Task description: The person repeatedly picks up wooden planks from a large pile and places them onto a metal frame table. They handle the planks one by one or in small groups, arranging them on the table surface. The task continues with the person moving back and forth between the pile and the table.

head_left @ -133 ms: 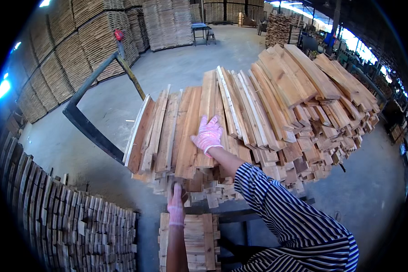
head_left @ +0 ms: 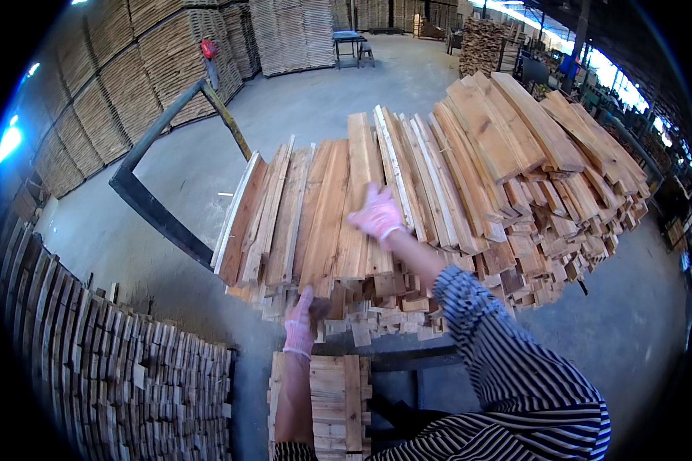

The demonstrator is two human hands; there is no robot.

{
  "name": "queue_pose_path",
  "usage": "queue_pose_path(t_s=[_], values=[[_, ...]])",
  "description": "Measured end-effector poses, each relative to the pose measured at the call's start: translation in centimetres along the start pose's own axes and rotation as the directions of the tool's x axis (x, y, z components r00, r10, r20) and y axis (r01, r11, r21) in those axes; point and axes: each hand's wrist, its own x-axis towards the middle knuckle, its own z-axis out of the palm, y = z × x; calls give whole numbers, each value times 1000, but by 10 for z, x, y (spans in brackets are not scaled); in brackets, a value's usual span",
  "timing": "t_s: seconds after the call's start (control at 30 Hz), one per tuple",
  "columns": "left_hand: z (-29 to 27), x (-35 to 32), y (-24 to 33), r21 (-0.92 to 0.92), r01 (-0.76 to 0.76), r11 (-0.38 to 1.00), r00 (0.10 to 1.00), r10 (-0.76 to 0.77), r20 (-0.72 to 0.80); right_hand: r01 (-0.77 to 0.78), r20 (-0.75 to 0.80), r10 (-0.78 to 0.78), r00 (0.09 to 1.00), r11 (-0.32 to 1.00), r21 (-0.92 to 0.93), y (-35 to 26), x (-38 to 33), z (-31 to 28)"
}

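A broad pile of wooden boards lies in front of me, the top ones side by side with their ends toward me. My right hand, in a pink-and-white knit glove, is over the boards at mid-pile with its fingers spread; whether it touches them I cannot tell. My left hand, gloved alike, is low at the near ends of the boards, thumb up and fingers curled. A dark, blurred thing shows beside its fingers, too unclear to name.
A dark metal frame rises left of the pile. Stacked narrow boards stand at the lower left, and a smaller board stack sits below the pile. Tall wood stacks line the back, near a small blue-topped table.
My right hand has moved a little right and up across the boards. The left hand has risen slightly toward the board ends. The whole view has shifted a little.
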Motion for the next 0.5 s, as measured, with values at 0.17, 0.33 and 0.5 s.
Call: queue_pose_path(t_s=[0.17,0.33,0.5], values=[[34,-25,48,344,-193,919,981,190,43,42,128,-111,986,893,448,55,-30,-21],[117,-9,30,646,-460,609,886,264,382,184,-133,-160,978,963,197,71,-75,56],[112,10,39,613,-197,765,970,63,233,-56,-230,183,956,881,470,62,-124,73]])
